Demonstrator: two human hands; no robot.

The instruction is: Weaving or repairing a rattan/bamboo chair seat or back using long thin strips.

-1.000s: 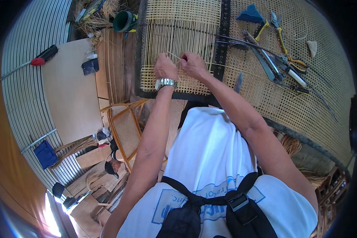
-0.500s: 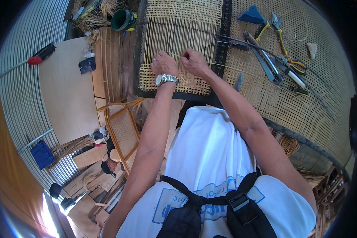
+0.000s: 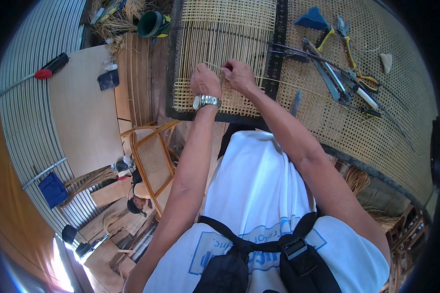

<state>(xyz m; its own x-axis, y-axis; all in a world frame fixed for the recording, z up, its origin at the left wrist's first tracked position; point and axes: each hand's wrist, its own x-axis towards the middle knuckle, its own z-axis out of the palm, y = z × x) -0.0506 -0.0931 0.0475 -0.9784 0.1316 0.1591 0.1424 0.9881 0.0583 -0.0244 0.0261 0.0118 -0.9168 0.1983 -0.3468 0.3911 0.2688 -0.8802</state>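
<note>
Strips of cane are stretched lengthwise over a dark-edged frame, with woven cane mesh at its near end. Just beyond this mesh, my left hand, with a metal-banded watch on its wrist, is closed with fingertips on a thin cane strand. To its right, my right hand pinches the same cane strand, which crosses the lengthwise strips and trails off rightward. The fingertips of both hands are partly hidden by the hands themselves.
On the wide cane webbing at right lie pruning shears, pliers, a blue block, a pointed blade and other tools. A green bucket stands far left; a rattan chair and another person are at left.
My hands stay at nearly the same spot on the cane, their fingers shifting slightly along the strand. The whole view has moved a few pixels.
</note>
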